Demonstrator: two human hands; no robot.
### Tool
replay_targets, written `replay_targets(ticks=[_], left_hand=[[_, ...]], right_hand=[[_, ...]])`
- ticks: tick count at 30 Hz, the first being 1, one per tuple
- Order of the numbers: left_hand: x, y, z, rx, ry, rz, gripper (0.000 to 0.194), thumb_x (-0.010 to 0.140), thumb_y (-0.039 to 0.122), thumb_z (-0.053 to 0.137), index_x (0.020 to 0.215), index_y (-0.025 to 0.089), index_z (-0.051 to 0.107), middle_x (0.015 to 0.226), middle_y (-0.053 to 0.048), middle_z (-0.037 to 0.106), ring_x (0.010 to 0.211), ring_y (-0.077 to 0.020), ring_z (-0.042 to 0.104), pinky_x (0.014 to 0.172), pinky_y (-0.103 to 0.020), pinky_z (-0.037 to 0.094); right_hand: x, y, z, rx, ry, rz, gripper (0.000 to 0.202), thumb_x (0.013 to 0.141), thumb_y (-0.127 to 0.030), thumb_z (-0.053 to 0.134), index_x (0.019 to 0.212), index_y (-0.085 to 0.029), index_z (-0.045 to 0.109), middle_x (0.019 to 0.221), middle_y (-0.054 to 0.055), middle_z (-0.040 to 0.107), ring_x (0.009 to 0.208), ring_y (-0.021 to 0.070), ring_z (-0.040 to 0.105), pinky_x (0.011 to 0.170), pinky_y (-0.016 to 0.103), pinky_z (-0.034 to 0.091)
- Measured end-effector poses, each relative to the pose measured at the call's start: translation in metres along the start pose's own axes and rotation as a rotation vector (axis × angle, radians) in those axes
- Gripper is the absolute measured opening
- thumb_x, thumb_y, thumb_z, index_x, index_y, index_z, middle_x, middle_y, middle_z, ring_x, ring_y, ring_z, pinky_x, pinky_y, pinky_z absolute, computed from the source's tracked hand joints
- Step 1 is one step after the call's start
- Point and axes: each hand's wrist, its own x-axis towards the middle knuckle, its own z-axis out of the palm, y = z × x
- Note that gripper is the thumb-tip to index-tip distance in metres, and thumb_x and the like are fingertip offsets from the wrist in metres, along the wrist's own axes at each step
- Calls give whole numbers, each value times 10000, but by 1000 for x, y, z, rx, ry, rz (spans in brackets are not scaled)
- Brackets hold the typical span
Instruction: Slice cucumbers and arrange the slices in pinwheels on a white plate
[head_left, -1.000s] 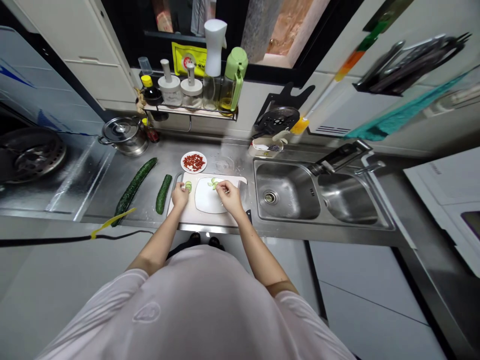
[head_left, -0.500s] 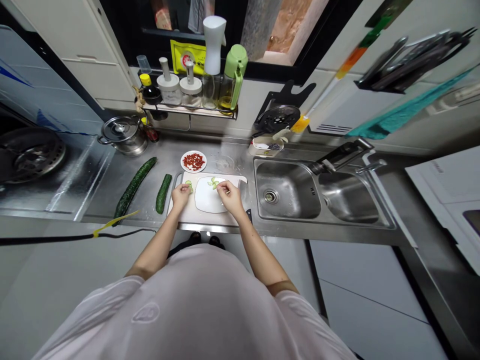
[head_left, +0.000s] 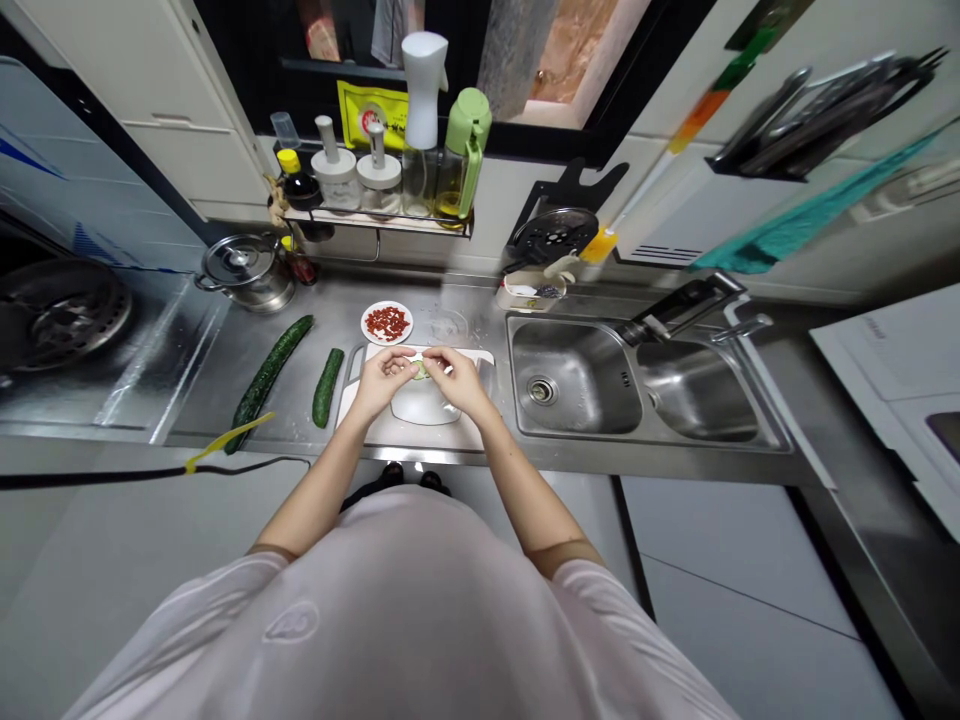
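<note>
My left hand (head_left: 382, 380) and my right hand (head_left: 456, 380) meet over a white plate (head_left: 426, 405) that lies on a pale cutting board (head_left: 367, 430). Between the fingertips shows a small pale green cucumber slice (head_left: 420, 370). My left fingers are pinched at its left edge. The right fingers are closed at its other side, and what they grip is too small to tell. The hands cover the back part of the plate. Left of the board lie a cut cucumber (head_left: 327, 388) and a long cucumber (head_left: 270, 378). Behind the board is a small plate of chopped red pieces (head_left: 387, 322).
A double sink (head_left: 574, 380) with a faucet (head_left: 679, 310) is on the right. At the back left stands a lidded steel pot (head_left: 247, 270). A shelf (head_left: 375, 215) holds bottles and jars. A yellow strap (head_left: 229, 438) and black cable cross the counter's front edge.
My left hand has moved right, from the board's left side to over the plate, bringing its cucumber slice along. My right hand has shifted slightly, and the two hands are now close together.
</note>
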Motion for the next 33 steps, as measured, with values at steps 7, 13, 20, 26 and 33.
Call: replay_targets(ticks=[7, 13, 20, 26, 33], left_hand=[[-2, 5, 5, 66, -61, 30, 367, 686, 314, 773, 998, 174, 641, 729, 11, 616, 653, -97, 584, 623, -211, 417], [-2, 0, 7, -4, -26, -24, 444, 680, 374, 775, 1045, 177, 617, 762, -6, 648, 697, -111, 603, 660, -221, 434], [-7, -10, 8, -181, -28, -457, 552, 726, 685, 606, 903, 162, 632, 758, -72, 679, 512, -82, 518, 404, -184, 237], [-6, -6, 14, -392, -243, -693, 646, 715, 774, 526, 783, 144, 651, 668, -74, 616, 465, -74, 468, 356, -179, 185], [0, 3, 19, -424, -116, -589, 433, 676, 539, 736, 838, 154, 625, 697, -20, 596, 502, -46, 477, 369, -145, 190]], right_hand=[[1, -7, -8, 3, -87, -49, 192, 874, -322, 543, 931, -205, 684, 884, 27, 689, 794, 161, 596, 720, 264, 444], [0, -7, -10, 13, -81, -29, 204, 875, -337, 521, 853, -193, 664, 789, 12, 659, 734, 149, 576, 700, 256, 433], [1, -10, -11, -5, 12, 35, 244, 887, -379, 493, 865, -198, 655, 808, 19, 678, 731, 151, 582, 675, 253, 435], [-3, -11, -12, 12, 52, 1, 229, 899, -365, 491, 875, -199, 648, 817, 17, 673, 735, 148, 584, 671, 251, 433], [-8, -12, -12, -22, 41, -11, 225, 909, -357, 479, 872, -208, 644, 816, 16, 664, 754, 151, 578, 673, 252, 426]])
